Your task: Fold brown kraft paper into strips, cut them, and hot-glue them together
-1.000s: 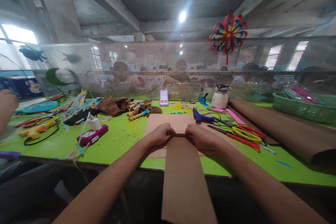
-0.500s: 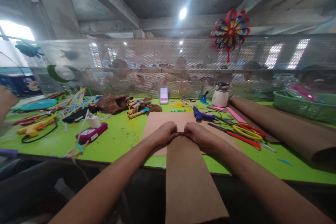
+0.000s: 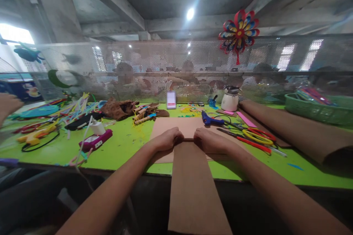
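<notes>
A long strip of brown kraft paper (image 3: 194, 187) runs from the table toward me and hangs over the front edge. Its far end is rolled or folded into a narrow dark edge. My left hand (image 3: 168, 139) pinches the left end of that edge, and my right hand (image 3: 207, 140) grips the right end, fingers curled on both. Beneath the hands lies a flat light-brown sheet (image 3: 162, 126). Just beyond my right hand rests a blue glue gun (image 3: 211, 119). Scissors with red and yellow handles (image 3: 259, 136) lie to its right.
A large brown paper roll (image 3: 298, 130) and a green basket (image 3: 317, 108) occupy the right. Left are a purple power strip (image 3: 96, 140), a yellow glue gun (image 3: 37, 133) and brown crumpled material (image 3: 118, 108). A phone (image 3: 171, 100) stands at the back. Another person's hand (image 3: 9, 105) shows far left.
My hands have moved slightly apart along the rolled edge, showing more of it between them. The hanging strip has shifted a little left. The whole view has also shifted slightly.
</notes>
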`<control>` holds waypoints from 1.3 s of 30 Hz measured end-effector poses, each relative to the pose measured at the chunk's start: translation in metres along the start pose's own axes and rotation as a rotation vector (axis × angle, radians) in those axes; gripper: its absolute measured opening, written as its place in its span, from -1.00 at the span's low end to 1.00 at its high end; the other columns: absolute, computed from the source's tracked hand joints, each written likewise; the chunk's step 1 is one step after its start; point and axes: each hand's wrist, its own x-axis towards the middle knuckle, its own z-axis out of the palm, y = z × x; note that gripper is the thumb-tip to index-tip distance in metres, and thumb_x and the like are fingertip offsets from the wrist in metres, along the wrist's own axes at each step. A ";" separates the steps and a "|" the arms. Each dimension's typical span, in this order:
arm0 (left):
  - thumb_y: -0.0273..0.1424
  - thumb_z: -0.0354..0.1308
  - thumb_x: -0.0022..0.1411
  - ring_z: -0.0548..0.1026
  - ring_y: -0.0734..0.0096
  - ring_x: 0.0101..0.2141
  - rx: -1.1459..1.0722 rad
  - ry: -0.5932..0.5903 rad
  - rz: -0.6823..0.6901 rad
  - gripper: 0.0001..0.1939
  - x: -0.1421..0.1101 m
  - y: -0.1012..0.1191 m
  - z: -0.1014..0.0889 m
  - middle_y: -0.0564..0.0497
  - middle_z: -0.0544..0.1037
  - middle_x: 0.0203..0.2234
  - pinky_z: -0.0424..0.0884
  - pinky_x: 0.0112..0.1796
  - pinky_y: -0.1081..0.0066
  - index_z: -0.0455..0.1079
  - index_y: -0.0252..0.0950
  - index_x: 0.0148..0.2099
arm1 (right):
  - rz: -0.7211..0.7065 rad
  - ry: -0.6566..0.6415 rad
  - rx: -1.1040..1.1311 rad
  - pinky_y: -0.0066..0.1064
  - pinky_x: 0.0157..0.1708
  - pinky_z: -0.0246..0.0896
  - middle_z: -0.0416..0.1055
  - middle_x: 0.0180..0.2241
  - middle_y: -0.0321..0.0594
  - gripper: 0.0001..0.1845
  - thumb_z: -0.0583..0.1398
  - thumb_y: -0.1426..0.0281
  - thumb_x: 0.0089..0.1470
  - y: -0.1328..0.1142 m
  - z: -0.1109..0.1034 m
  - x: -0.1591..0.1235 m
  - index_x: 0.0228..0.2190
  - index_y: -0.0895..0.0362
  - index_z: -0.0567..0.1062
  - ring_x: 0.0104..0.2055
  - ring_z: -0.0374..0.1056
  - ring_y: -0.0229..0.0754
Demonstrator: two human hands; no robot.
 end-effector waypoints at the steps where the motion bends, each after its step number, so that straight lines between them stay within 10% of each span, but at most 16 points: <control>1: -0.62 -0.03 0.05 0.35 0.41 -0.33 0.009 -0.002 0.010 -0.68 0.000 0.000 0.000 0.01 0.38 -0.38 0.26 -0.29 0.48 0.46 -0.30 -0.21 | -0.007 -0.001 -0.009 -0.45 -0.43 0.00 0.34 -0.38 -0.19 -0.92 0.17 0.52 -0.08 -0.001 0.000 -0.001 -0.42 0.18 0.42 -0.39 0.18 -0.23; 17: -0.49 0.05 0.10 0.40 0.39 -0.33 0.021 0.097 -0.072 -0.80 0.004 0.014 -0.003 -0.03 0.47 -0.38 0.27 -0.28 0.47 0.49 -0.33 -0.26 | -0.009 0.033 -0.333 -0.38 -0.43 -0.03 0.35 -0.34 -0.09 -0.91 0.12 0.54 0.02 -0.012 0.006 0.004 -0.38 0.20 0.42 -0.39 0.22 -0.18; 29: -0.07 0.02 0.15 0.09 0.57 -0.61 -0.826 0.031 -0.310 -0.59 0.002 0.026 0.001 0.15 0.13 -0.66 0.07 -0.56 0.49 0.15 -0.30 -0.52 | -0.040 0.241 -0.422 -0.43 -0.43 0.00 0.33 -0.35 -0.15 -0.85 0.09 0.60 0.07 -0.019 -0.003 0.006 -0.42 0.20 0.45 -0.37 0.21 -0.23; 39: -0.14 0.15 0.06 0.20 0.53 -0.55 -0.683 0.011 -0.296 -0.64 0.005 0.021 -0.003 0.10 0.31 -0.62 0.11 -0.50 0.50 0.38 -0.41 -0.44 | -0.015 0.285 0.125 -0.43 -0.29 0.15 0.36 -0.28 -0.16 -0.85 0.17 0.39 0.06 -0.016 -0.004 0.003 -0.30 0.16 0.49 -0.28 0.27 -0.22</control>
